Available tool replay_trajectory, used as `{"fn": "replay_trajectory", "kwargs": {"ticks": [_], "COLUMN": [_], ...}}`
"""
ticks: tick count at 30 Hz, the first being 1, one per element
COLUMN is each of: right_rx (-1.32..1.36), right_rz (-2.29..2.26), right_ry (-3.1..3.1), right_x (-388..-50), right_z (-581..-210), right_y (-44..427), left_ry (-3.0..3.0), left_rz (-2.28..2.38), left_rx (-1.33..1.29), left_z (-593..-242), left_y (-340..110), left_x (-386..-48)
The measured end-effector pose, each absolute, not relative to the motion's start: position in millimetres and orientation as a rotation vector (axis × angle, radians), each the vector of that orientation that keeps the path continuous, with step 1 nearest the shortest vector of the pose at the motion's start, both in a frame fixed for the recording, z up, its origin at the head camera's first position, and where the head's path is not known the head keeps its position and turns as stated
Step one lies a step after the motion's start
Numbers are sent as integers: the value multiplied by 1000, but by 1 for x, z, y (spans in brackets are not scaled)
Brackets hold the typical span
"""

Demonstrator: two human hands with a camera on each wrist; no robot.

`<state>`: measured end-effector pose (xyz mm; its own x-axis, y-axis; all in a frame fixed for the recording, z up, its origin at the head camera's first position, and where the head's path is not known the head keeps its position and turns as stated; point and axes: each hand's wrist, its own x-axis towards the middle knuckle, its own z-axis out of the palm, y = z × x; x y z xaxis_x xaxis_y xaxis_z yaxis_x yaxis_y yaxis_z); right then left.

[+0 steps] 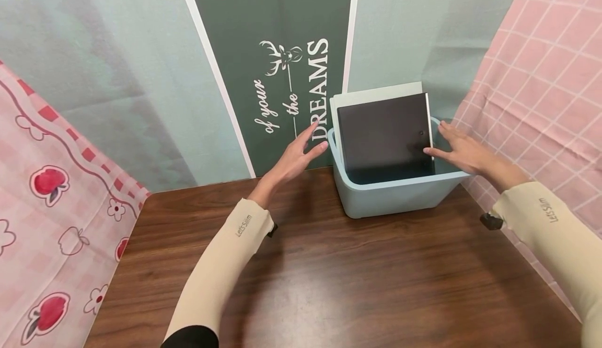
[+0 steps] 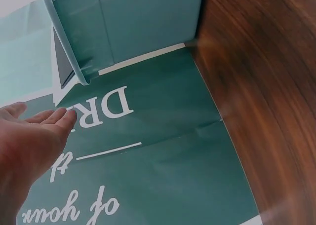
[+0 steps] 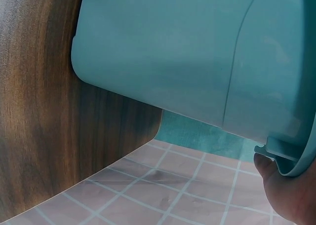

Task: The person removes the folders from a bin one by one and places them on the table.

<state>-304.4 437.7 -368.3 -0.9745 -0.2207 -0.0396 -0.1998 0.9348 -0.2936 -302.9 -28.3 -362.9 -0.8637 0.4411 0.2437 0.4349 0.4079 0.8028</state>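
Note:
A light blue plastic bin [image 1: 400, 199] stands on the table, with a flat black rectangular item [image 1: 383, 134] leaning upright in it. Behind that item, a pale whitish-green panel [image 1: 376, 95] rises above the rim. My left hand [image 1: 293, 157] hovers just left of the bin, fingers and thumb spread and apart from it; the left wrist view shows the hand [image 2: 34, 141] beside the bin's rim. At the right rim, my right hand [image 1: 463, 149] has its thumb extended over the bin's inside. A fingertip [image 3: 264, 163] touches beneath the rim's lip in the right wrist view.
The dark wooden table [image 1: 301, 285] extends in front of the bin. Behind stands a green and grey-blue backdrop [image 1: 282, 13] with white lettering. A pink checked cloth [image 1: 555, 76] borders the right side, and an apple-patterned cloth [image 1: 61, 222] the left.

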Motion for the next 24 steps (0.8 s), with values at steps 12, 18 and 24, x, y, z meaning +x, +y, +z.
{"fn": "replay_trajectory", "kwargs": {"ticks": [12,18,24], "right_rx": [-326,-335,-328], "right_rz": [-451,-469,-495], "right_ry": [3029,3037,3031], "right_x": [-306,-304,-303], "right_z": [-368,-369,-370], "right_y": [439,438,437], "left_ry": [2640,2631,2686], "left_rz": [1453,1448,1366], "left_rx": [820,812,838], "left_z": [-353,-349,-350], "left_y": [-5,3,11], "left_x": [-319,-328,-336]}}
